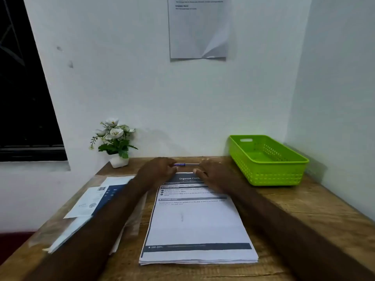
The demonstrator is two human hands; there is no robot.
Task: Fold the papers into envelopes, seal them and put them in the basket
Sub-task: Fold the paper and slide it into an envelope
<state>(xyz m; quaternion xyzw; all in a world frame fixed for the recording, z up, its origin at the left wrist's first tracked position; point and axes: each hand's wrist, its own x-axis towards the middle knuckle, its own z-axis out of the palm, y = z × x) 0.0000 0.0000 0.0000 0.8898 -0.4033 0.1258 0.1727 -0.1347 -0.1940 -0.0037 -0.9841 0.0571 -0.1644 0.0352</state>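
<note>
A stack of printed papers (194, 224) lies in the middle of the wooden table (304, 216), headed "Organize Clothes". Both hands rest on its far edge. My left hand (158, 171) covers the far left corner, fingers curled down. My right hand (213, 172) covers the far right corner, its thumb touching the sheet. Whether either hand grips the top sheet is unclear. A purple pen (185, 164) lies just beyond the stack, between the two hands. The green plastic basket (267, 173) stands empty at the far right.
A small white pot of artificial flowers (115, 140) stands at the far left corner. Loose papers and a blue-and-white leaflet (95, 201) lie at the left of the table. White walls close the back and right; a sheet (198, 29) hangs above.
</note>
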